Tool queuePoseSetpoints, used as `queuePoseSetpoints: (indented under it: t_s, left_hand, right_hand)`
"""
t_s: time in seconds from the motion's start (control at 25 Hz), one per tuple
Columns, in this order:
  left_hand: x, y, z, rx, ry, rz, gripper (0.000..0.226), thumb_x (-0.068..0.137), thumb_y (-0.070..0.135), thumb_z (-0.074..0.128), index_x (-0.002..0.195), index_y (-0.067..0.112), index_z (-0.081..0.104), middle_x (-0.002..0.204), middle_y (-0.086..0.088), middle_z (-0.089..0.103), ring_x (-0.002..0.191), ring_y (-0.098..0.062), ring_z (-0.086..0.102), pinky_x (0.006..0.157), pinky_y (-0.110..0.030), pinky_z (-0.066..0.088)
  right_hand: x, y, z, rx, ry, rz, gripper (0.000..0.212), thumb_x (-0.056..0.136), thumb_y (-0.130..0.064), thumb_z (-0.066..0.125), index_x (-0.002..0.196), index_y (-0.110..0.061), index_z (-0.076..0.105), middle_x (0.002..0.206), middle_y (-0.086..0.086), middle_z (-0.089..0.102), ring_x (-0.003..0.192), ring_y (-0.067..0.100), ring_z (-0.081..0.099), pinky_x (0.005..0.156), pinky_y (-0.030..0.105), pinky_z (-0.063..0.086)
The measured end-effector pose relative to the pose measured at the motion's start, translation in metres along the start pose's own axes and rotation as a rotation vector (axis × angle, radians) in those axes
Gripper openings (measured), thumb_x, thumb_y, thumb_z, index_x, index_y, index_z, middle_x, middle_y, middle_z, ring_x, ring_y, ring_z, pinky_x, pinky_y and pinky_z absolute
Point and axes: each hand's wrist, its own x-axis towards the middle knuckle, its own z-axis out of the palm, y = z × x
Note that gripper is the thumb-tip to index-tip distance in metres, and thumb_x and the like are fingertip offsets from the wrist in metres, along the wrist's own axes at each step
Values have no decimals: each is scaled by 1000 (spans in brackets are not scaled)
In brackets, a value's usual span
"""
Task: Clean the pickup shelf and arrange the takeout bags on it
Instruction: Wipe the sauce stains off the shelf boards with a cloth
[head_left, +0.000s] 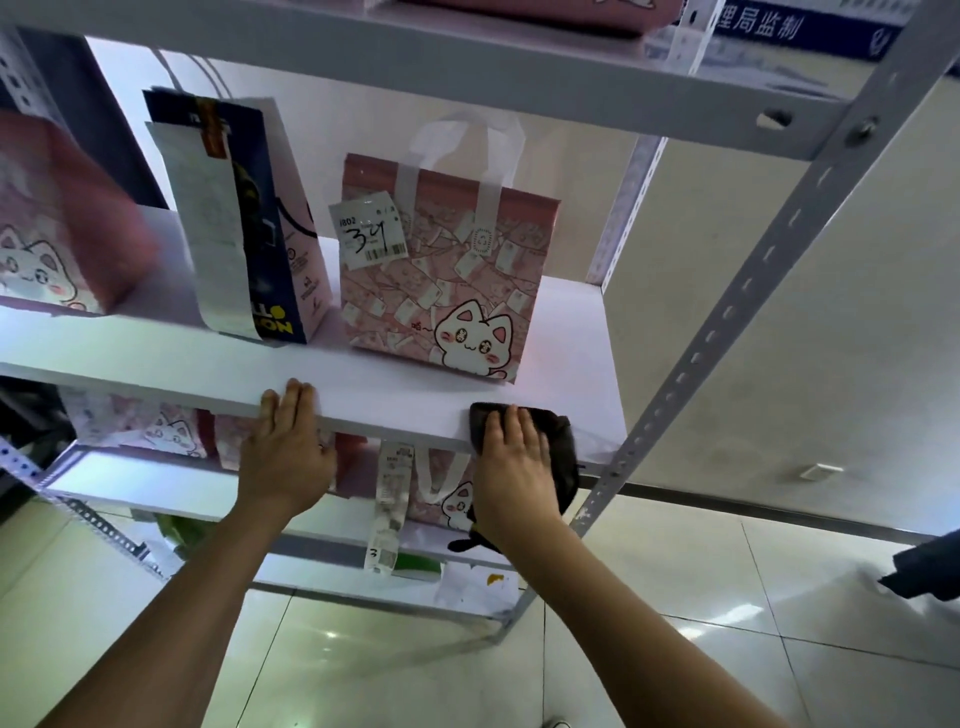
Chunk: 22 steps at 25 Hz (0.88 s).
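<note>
One cloth (558, 436) drapes lengthwise over shelf (395, 400) edge.

Shelf (405, 395): white board in a grey slotted metal frame, level.
Pink cat bag (441, 280): upright mid-shelf, white handles raised, paper slip marked "34" on its front.
Blue bag (265, 223): upright just beside it to the left, long white receipt hanging down its front.
Second pink bag (57, 228): far left on the shelf, blurred.
Cloth (558, 431): dark, on the shelf's front right edge, draped over it, pressed under the right hand (514, 462).
</note>
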Motion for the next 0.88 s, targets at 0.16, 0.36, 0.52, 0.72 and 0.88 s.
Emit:
queuePoseSetpoints:
  t_s: [0.16, 0.36, 0.52, 0.72, 0.88]
  left_hand:
    - [-3, 1, -2, -10, -19, -11, 73, 98, 30, 47, 158, 13, 8, 168, -6, -1, 153, -31, -5, 117, -60, 21]
    - [-5, 3, 1, -15, -6, -41, 75, 97, 24, 48, 158, 12, 6, 168, -4, -4, 153, -29, -8, 117, -57, 20]
    - [-6, 3, 8, -5, 59, -29, 76, 95, 21, 51, 157, 10, 9, 167, -7, 1, 153, -32, -5, 118, -58, 18]
    - [-9, 28, 19, -24, 107, -117, 74, 98, 29, 46, 156, 4, 8, 166, -16, 3, 152, -39, -2, 120, -57, 13]
    - [-33, 69, 40, -30, 127, -26, 75, 99, 34, 43, 157, 7, 3, 166, -15, -2, 153, -34, -4, 122, -49, 6]
  right_hand:
    - [30, -50, 4, -109, -47, -240, 72, 103, -22, 44, 160, -4, 3, 168, 18, 1, 155, 33, -4, 126, 52, 3]
    - [57, -81, 6, -139, -41, -387, 67, 103, -17, 40, 160, -6, 6, 168, 14, 6, 155, 30, -1, 126, 49, 5]
    - [38, -53, 12, -100, 12, -384, 66, 104, -18, 40, 161, -9, 8, 169, 11, 5, 156, 28, 0, 126, 48, 4]
    - [-6, 13, 13, 23, 145, -182, 63, 104, -20, 42, 161, -13, 15, 169, 9, 12, 156, 26, 4, 124, 43, -1]
    - [-23, 37, 9, 48, 192, -178, 62, 103, -15, 45, 160, -13, 21, 168, 9, 17, 156, 25, 7, 125, 42, 2]
